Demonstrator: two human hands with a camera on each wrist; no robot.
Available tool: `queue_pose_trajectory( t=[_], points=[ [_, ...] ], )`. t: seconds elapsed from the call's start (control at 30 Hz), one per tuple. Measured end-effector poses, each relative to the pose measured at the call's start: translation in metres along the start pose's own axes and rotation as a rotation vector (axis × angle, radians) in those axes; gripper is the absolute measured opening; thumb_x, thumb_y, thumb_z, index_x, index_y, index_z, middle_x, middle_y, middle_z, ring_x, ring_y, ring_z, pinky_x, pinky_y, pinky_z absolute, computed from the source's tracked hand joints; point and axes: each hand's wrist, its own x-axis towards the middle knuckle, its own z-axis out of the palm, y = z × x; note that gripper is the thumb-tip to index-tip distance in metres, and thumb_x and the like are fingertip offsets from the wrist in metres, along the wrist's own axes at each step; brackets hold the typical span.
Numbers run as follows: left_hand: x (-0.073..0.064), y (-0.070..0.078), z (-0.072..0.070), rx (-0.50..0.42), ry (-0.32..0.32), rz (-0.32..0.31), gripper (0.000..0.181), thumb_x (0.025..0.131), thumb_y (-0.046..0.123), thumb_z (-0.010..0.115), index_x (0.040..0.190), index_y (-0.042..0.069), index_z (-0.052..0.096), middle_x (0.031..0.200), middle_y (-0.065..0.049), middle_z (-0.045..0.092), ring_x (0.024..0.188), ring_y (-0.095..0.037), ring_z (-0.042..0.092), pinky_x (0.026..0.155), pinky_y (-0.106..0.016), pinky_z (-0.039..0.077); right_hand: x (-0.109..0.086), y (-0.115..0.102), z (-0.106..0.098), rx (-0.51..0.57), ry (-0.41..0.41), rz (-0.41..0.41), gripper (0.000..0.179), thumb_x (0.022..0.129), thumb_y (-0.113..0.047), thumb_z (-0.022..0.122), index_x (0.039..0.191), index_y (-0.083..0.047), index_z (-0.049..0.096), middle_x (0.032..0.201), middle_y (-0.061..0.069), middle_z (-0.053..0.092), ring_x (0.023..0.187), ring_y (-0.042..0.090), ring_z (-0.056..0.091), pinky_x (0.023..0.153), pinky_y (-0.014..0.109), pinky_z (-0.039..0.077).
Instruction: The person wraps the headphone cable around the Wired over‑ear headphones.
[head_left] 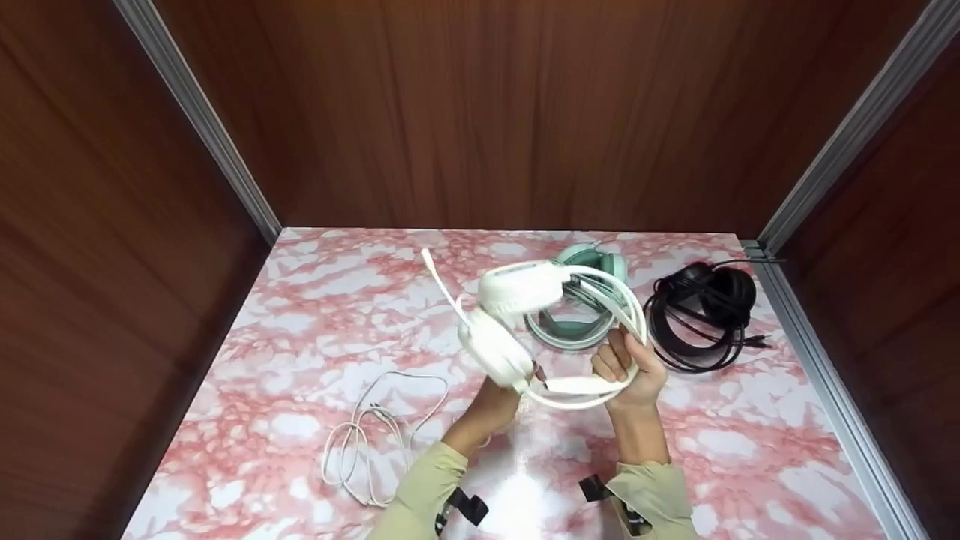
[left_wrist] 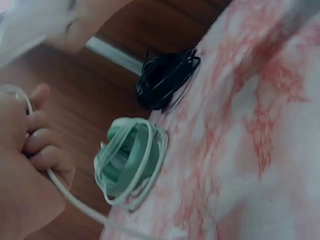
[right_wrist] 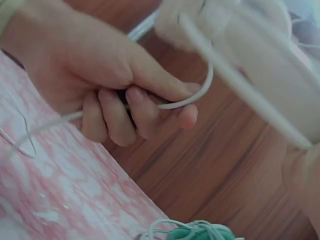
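A white headset (head_left: 496, 351) with a boom microphone is held up above the table. My right hand (head_left: 636, 373) grips its headband on the right side, fingers curled round it. Below the left ear cup, my left hand (head_left: 491, 409) is partly hidden behind the headset in the head view. Both wrist views show that left hand (right_wrist: 117, 95) with curled fingers holding a thin white cable (left_wrist: 85, 207). Part of the white cable (head_left: 356, 439) lies in loose loops on the table at the left.
Behind the white headset lies a mint-green headset (head_left: 574, 330) with its cable coiled. A black headset (head_left: 709, 300) with bundled cable sits further right, near the metal rail (head_left: 825, 390). Brown wood-grain panels (head_left: 525, 112) enclose the pink marbled tabletop (head_left: 315, 300) at the back and sides.
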Motion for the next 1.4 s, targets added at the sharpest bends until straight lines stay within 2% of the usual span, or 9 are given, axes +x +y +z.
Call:
queue_pose_trajectory(
  t=[0.07,0.2,0.4,0.63,0.77,0.93,1.1,1.3,1.4],
  points=[
    [0.002,0.047,-0.004,-0.017,-0.014,-0.131,0.025,0.103,0.020,0.046,0.102,0.008,0.067,0.086,-0.001,0.060,0.078,-0.013,0.053,0.073,-0.029,0.044,0.004,0.002,0.003,-0.103,0.074,-0.089,0.006,0.093,0.005,0.045,0.091,0.004,0.050,0.058,0.000,0.018,0.042,0.009,0.019,0.043,0.020,0.020],
    [-0.002,0.084,-0.013,0.230,-0.021,-0.094,0.015,0.100,0.010,0.052,0.095,0.004,0.065,0.068,0.002,0.048,0.058,-0.009,0.040,0.056,-0.022,0.037,0.012,0.003,0.006,-0.361,0.223,-0.295,0.006,0.088,0.008,0.055,0.089,0.004,0.050,0.055,0.000,0.017,0.041,0.010,0.013,0.038,0.019,0.016],
    [-0.020,0.081,-0.029,0.434,-0.026,-0.023,0.019,0.100,0.021,0.054,0.085,0.012,0.061,0.061,0.010,0.040,0.053,-0.004,0.035,0.050,-0.021,0.031,0.022,-0.003,0.006,-0.871,0.438,-0.533,0.020,0.084,0.007,0.065,0.084,0.003,0.045,0.051,0.001,0.038,0.035,0.010,0.021,0.033,0.021,0.017],
    [-0.054,0.072,-0.059,0.575,-0.026,0.064,0.018,0.097,0.022,0.059,0.080,0.015,0.059,0.057,0.013,0.038,0.049,-0.005,0.035,0.047,-0.024,0.035,0.023,-0.021,-0.002,-1.301,0.659,-0.619,0.016,0.071,0.018,0.059,0.077,0.003,0.054,0.059,0.002,0.053,0.047,0.006,0.045,0.041,0.019,0.036],
    [-0.068,0.062,-0.079,0.667,0.037,0.177,0.011,0.095,0.020,0.062,0.086,0.015,0.066,0.061,0.012,0.055,0.052,-0.004,0.050,0.051,-0.024,0.046,0.025,-0.031,0.007,-1.587,0.737,-0.643,0.011,0.067,0.012,0.060,0.074,0.005,0.055,0.061,-0.003,0.048,0.056,0.007,0.044,0.053,0.020,0.036],
    [-0.078,0.053,-0.115,0.722,0.131,0.322,0.007,0.089,0.014,0.070,0.087,0.007,0.071,0.077,0.000,0.069,0.064,-0.013,0.066,0.060,-0.026,0.054,0.030,-0.041,0.032,-1.708,0.770,-0.630,0.012,0.066,0.012,0.061,0.074,0.006,0.054,0.061,-0.005,0.046,0.057,0.006,0.042,0.054,0.021,0.035],
    [-0.074,0.054,-0.155,0.722,0.253,0.336,0.015,0.093,0.017,0.065,0.089,0.003,0.070,0.081,-0.006,0.068,0.069,-0.020,0.065,0.063,-0.033,0.055,0.034,-0.053,0.041,-1.799,0.768,-0.611,0.016,0.066,0.013,0.062,0.079,0.007,0.054,0.063,-0.007,0.047,0.059,0.006,0.044,0.056,0.023,0.036],
    [-0.050,0.060,-0.182,0.699,0.380,0.340,0.021,0.094,0.022,0.064,0.085,0.004,0.069,0.067,0.000,0.057,0.053,-0.012,0.047,0.046,-0.029,0.041,0.037,-0.069,0.044,-1.828,0.789,-0.652,0.017,0.064,0.012,0.061,0.077,0.003,0.054,0.062,-0.006,0.045,0.059,0.009,0.043,0.055,0.023,0.035],
    [-0.030,0.066,-0.186,0.606,0.467,0.355,0.026,0.095,0.025,0.062,0.083,0.004,0.069,0.064,-0.001,0.053,0.053,-0.012,0.042,0.048,-0.026,0.036,0.037,-0.072,0.046,-1.814,0.754,-0.629,0.017,0.065,0.013,0.061,0.075,0.002,0.053,0.061,-0.006,0.045,0.057,0.008,0.043,0.053,0.022,0.035]
  ],
)
